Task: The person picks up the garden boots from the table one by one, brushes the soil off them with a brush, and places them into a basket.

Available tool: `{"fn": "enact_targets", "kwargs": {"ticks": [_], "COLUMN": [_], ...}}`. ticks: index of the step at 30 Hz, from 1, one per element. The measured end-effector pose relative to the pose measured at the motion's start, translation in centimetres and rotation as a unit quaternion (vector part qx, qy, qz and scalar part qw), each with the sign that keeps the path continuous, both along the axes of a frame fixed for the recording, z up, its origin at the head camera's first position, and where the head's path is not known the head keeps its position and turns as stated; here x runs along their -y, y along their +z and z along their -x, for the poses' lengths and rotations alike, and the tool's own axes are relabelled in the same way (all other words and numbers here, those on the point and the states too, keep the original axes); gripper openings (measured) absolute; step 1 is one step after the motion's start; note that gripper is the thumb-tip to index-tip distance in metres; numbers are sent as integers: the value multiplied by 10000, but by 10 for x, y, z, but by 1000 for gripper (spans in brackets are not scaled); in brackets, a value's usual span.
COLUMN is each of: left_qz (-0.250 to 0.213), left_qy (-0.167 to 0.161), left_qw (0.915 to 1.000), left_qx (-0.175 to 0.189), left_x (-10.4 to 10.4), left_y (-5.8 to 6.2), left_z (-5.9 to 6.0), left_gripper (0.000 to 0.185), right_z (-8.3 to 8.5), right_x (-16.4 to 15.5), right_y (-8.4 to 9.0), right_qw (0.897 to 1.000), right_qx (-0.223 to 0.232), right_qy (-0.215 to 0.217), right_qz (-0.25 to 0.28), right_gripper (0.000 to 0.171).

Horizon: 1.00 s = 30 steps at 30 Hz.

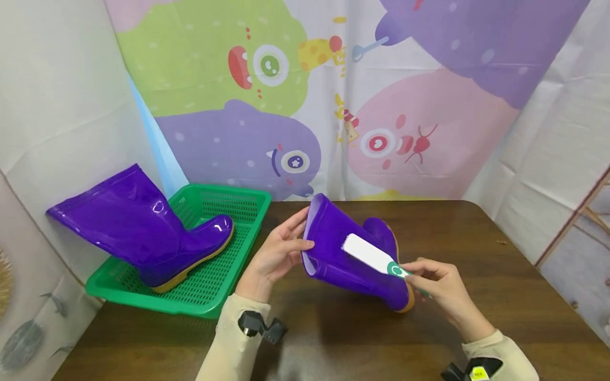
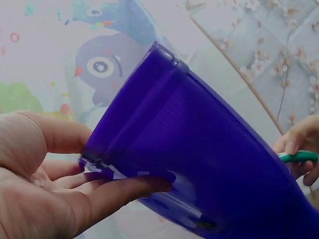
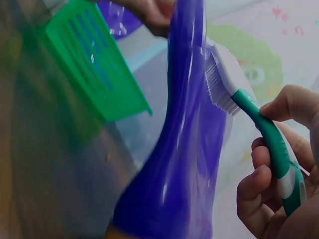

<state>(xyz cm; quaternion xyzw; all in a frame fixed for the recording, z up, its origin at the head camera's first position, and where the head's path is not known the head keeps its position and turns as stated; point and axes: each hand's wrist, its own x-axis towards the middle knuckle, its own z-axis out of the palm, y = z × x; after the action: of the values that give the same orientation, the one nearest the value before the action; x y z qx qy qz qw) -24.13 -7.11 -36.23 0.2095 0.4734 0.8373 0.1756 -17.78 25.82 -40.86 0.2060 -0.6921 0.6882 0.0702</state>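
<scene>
A purple rain boot [image 1: 333, 243] with a yellow sole leans over the table, its opening turned to the left. My left hand [image 1: 281, 251] pinches the rim of the shaft, thumb on one side and fingers on the other, as the left wrist view shows up close. In my right hand [image 1: 440, 288] is the green and white handle of a scrub brush [image 3: 271, 144]. The white bristles [image 3: 220, 87] lie against the boot's shaft in the right wrist view. From the head, the brush's white back [image 1: 367, 251] covers part of the shaft.
Left of the hands, a green plastic basket [image 1: 259, 222] with slotted walls stands on the brown wooden table [image 1: 476, 238]. A second purple rain boot [image 1: 128, 222] lies tilted in it, its shaft extending past the rim. Behind the table hangs a cartoon-printed cloth [image 1: 329, 143].
</scene>
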Motion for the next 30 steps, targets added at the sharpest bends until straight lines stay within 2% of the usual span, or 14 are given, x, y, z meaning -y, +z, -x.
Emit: {"fn": "enact_targets", "kwargs": {"ticks": [3, 6, 11, 15, 24, 30], "left_qz": [-114, -325, -835, -1033, -897, -848], "left_qy": [-46, 52, 445, 571, 568, 526], "left_qw": [9999, 9994, 9949, 9923, 9938, 9946], "left_qx": [-100, 48, 342, 383, 340, 269], "left_x": [-3, -5, -7, -4, -1, -1], "left_y": [-1, -3, -7, -9, -7, -7], "left_z": [3, 6, 11, 14, 14, 14], "left_gripper": [78, 78, 81, 81, 80, 81], "right_z": [4, 7, 11, 14, 16, 16], "right_x": [11, 19, 22, 18, -1, -9], "right_y": [6, 10, 9, 7, 6, 7], "right_qw": [9995, 9988, 9994, 9999, 9968, 9943], "right_qx": [-212, -355, -296, -161, 272, 379], "right_qy": [227, 314, 189, 49, -544, -478], "right_qz": [90, 117, 77, -20, -510, -870], "right_gripper": [30, 30, 30, 26, 18, 19]}}
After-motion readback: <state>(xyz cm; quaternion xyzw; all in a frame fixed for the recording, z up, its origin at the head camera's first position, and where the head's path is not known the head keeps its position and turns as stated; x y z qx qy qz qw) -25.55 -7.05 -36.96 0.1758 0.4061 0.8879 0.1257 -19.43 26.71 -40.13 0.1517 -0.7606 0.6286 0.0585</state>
